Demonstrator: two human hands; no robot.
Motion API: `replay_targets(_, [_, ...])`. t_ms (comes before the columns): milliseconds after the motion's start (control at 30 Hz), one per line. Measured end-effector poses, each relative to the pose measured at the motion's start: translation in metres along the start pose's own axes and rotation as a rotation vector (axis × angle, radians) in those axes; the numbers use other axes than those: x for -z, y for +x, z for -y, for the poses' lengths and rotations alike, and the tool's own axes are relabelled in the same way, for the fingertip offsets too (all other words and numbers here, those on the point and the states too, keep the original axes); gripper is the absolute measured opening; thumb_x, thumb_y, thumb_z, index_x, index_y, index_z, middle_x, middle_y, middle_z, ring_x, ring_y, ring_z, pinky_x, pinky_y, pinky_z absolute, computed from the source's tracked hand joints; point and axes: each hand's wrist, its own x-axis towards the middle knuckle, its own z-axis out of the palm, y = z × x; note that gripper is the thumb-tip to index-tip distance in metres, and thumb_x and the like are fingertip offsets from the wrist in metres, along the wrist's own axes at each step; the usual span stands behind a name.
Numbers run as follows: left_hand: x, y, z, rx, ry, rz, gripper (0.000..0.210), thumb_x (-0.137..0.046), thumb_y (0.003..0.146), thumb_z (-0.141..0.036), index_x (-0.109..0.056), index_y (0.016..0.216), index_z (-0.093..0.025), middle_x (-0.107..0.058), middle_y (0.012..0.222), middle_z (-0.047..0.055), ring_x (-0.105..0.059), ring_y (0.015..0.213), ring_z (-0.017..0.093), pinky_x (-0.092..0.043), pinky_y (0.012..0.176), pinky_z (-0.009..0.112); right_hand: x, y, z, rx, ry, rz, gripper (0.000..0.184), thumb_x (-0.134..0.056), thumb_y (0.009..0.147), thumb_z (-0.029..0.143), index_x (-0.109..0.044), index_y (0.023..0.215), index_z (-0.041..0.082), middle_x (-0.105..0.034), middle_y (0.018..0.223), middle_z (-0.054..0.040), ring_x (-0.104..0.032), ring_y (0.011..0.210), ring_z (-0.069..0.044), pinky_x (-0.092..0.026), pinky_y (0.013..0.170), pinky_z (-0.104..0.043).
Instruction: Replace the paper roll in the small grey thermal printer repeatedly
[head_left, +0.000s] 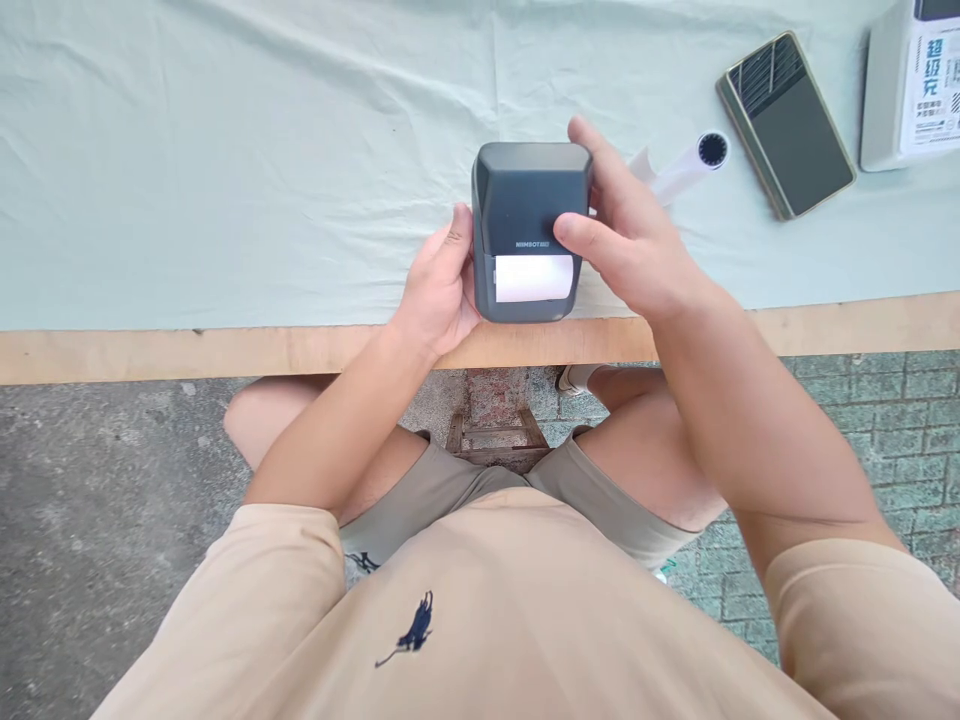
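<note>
A dark grey NIIMBOT label printer (531, 200) is held just above the near edge of the cloth-covered table. White label paper (534, 278) shows at the slot in its lower front. My left hand (441, 285) grips the printer's left side, thumb pointing up along it; the fingers beneath are partly hidden. On the opposite side, my right hand (630, 230) clasps the printer, its thumb resting on the top cover and the index finger by the upper right corner. Behind the right hand lies a white roll (679, 172) with a black round end, partly covered by that hand.
A dark, glossy-faced rectangular device (795, 130) lies at the right on the pale green cloth (262, 180). Beyond it stands a white box (892, 100) with Chinese print, cut off by the frame. A bare wooden edge (187, 352) borders the table's near side.
</note>
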Motion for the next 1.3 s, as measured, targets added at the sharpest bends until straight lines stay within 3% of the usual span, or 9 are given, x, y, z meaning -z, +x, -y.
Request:
replay_targets(300, [-0.001,0.001,-0.002,-0.008,0.008,0.001,0.046,-0.054,0.138,-0.041,-0.085,0.11,-0.024,-0.099,0.141,0.003,-0.07,0.186,0.035,-0.076,0.14,0.055,0.023,-0.008,0.007,0.048,-0.19,0.125,0.127,-0.106,0.09,0.077,-0.048,0.197,0.044,-0.062,0.194,-0.0088,-0.076,0.157,-0.042,-0.073,0.133,-0.06])
replay_targets(433, [-0.001,0.003,-0.001,-0.01,0.019,0.031,0.044,-0.049,0.137,-0.032,-0.085,0.113,-0.024,-0.1,0.135,0.002,-0.071,0.184,0.033,-0.077,0.139,0.053,0.027,-0.007,0.027,0.207,-0.42,-0.196,0.089,-0.1,0.091,0.089,-0.071,0.157,0.037,-0.075,0.151,-0.015,-0.078,0.128,-0.042,-0.075,0.111,-0.061])
replay_targets(500, [0.0,0.005,0.002,-0.024,0.021,0.045,0.04,-0.053,0.135,-0.029,-0.086,0.113,-0.024,-0.1,0.134,0.003,-0.074,0.182,0.034,-0.08,0.135,0.053,0.019,-0.006,0.037,0.25,-0.404,-0.427,0.062,-0.086,0.101,0.092,-0.063,0.118,0.037,-0.066,0.119,-0.0102,-0.075,0.109,-0.038,-0.074,0.103,-0.062])
replay_targets(567, [0.003,0.007,0.005,-0.032,0.034,0.058,0.03,-0.064,0.131,-0.031,-0.086,0.112,-0.024,-0.099,0.135,0.003,-0.078,0.178,0.036,-0.082,0.131,0.053,0.009,-0.004,0.047,0.264,-0.36,-0.544,0.061,-0.081,0.111,0.079,-0.041,0.097,0.035,-0.059,0.107,-0.0076,-0.074,0.1,-0.036,-0.072,0.098,-0.061])
replay_targets(633, [0.006,0.01,0.009,-0.045,0.039,0.052,0.022,-0.072,0.127,-0.036,-0.087,0.114,-0.025,-0.099,0.137,0.002,-0.08,0.174,0.036,-0.083,0.127,0.052,0.002,-0.004,0.057,0.264,-0.359,-0.501,0.058,-0.081,0.113,0.06,-0.034,0.092,0.035,-0.064,0.104,-0.0075,-0.079,0.107,-0.037,-0.072,0.1,-0.06])
replay_targets(733, [0.01,0.013,0.013,-0.06,0.02,0.019,0.023,-0.073,0.127,-0.042,-0.088,0.121,-0.027,-0.099,0.137,0.0,-0.083,0.171,0.036,-0.084,0.124,0.049,0.001,-0.004,0.069,0.216,-0.52,-0.316,0.037,-0.081,0.107,0.042,-0.048,0.092,0.036,-0.08,0.112,-0.0065,-0.082,0.114,-0.038,-0.07,0.11,-0.062])
replay_targets(933, [0.007,0.007,0.008,0.0,0.025,0.052,0.033,-0.086,0.119,-0.058,-0.082,0.125,-0.026,-0.095,0.14,0.005,-0.079,0.174,0.045,-0.084,0.124,0.057,0.0,0.003,0.073,0.068,-0.806,-0.082,0.01,-0.082,0.103,0.038,-0.073,0.102,0.034,-0.086,0.129,-0.0094,-0.076,0.105,-0.039,-0.063,0.082,-0.057])
replay_targets(1133, [0.004,-0.003,0.002,-0.036,0.073,0.167,0.057,-0.112,0.091,-0.057,-0.083,0.129,-0.025,-0.094,0.139,0.011,-0.08,0.172,0.051,-0.083,0.126,0.061,-0.002,0.006,0.054,0.123,-0.709,-0.03,0.042,-0.085,0.11,0.053,-0.055,0.089,0.032,-0.071,0.092,-0.0116,-0.071,0.098,-0.038,-0.058,0.074,-0.049])
replay_targets(1300, [0.005,-0.005,0.001,-0.025,0.12,0.184,0.062,-0.113,0.09,-0.066,-0.086,0.129,-0.026,-0.096,0.137,0.01,-0.084,0.165,0.051,-0.083,0.123,0.061,0.0,0.012,0.052,0.13,-0.833,0.003,0.051,-0.089,0.106,0.041,-0.045,0.082,0.03,-0.064,0.08,-0.0098,-0.073,0.094,-0.038,-0.064,0.077,-0.053])
